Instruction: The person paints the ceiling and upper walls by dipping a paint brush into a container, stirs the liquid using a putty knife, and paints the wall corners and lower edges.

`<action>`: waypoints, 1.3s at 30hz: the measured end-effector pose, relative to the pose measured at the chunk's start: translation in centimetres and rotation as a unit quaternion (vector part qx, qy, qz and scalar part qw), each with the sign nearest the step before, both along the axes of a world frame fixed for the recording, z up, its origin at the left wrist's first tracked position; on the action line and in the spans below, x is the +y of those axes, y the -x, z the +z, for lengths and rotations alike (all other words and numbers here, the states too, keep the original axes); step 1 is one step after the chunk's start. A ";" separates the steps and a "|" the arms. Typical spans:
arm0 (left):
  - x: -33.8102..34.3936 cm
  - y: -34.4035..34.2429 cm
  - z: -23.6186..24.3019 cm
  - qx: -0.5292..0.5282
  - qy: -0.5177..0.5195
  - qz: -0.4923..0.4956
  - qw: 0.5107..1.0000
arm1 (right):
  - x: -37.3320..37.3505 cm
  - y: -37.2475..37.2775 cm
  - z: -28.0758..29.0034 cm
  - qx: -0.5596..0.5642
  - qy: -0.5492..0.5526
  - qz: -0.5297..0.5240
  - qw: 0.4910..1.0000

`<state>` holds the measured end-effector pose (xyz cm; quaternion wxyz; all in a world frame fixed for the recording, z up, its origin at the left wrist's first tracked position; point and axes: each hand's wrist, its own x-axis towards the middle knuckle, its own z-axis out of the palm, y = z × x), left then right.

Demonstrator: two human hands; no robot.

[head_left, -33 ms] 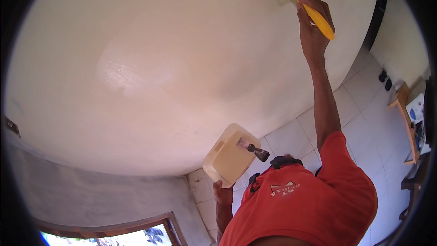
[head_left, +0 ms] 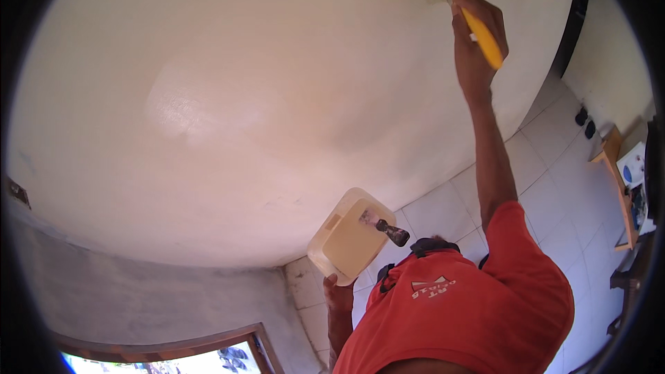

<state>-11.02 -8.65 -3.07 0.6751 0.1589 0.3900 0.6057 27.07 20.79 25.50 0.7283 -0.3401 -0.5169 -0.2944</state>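
My right hand [head_left: 474, 62] is raised to the upper right, closed around the yellow handle of a wide paintbrush [head_left: 483, 36]. Its pale bristles are splayed against the cream wall [head_left: 277, 62], with dark gaps showing between clumps. Lower down, my left hand [head_left: 339, 293] grips the near lower corner of a translucent plastic tub [head_left: 324, 262]; most of its fingers are hidden beneath. Cream paint appears to lie inside the tub. A second tool with a dark handle [head_left: 393, 233] rests at the tub's right side; I cannot tell whether it is a brush or a scraper.
Pale floor tiles [head_left: 443, 204] run along the wall's foot. A wood-framed opening [head_left: 260, 336] is at the lower left, beside a grey wall [head_left: 173, 298]. Dark shoes [head_left: 585, 122] and wooden furniture [head_left: 613, 166] stand at the right. A small fixture [head_left: 19, 192] sits at the far left.
The brush head has shifted slightly right, its bristles now more sharply bent and parted. The yellow handle has tilted more upright in my right hand. My left hand and the tub look still.
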 end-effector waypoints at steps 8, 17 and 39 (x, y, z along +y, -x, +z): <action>0.8 0.1 0.1 -0.006 0.007 -0.013 1.000 | -4.4 15.4 -4.3 -0.193 0.206 0.188 0.941; 1.0 -0.9 0.2 -0.016 0.003 0.003 1.000 | -0.6 1.5 -2.7 0.210 0.161 0.247 0.932; 0.0 -1.2 0.2 -0.021 -0.018 0.032 0.999 | -3.0 9.6 -8.3 -0.042 0.188 0.253 0.948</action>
